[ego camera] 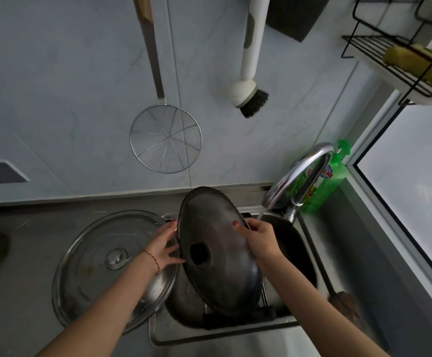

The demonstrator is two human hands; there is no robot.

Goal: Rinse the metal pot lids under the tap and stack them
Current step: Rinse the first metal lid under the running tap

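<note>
A dark metal pot lid (217,253) with a black knob stands tilted on edge over the sink (235,331). My left hand (162,247) holds its left rim, fingers spread against it. My right hand (260,239) grips its right rim, thumb on the lid's face. A larger shiny metal lid (91,269) with a round knob lies flat on the counter to the left, partly over the sink's edge. The chrome tap (299,176) runs a thin stream of water just right of the held lid, by my right hand.
A dark pan with a wooden handle (343,300) lies in the sink. A green soap bottle (325,181) stands behind the tap. A wire skimmer (166,139) and a brush (248,96) hang on the wall. A wire rack with a sponge (420,63) is at upper right.
</note>
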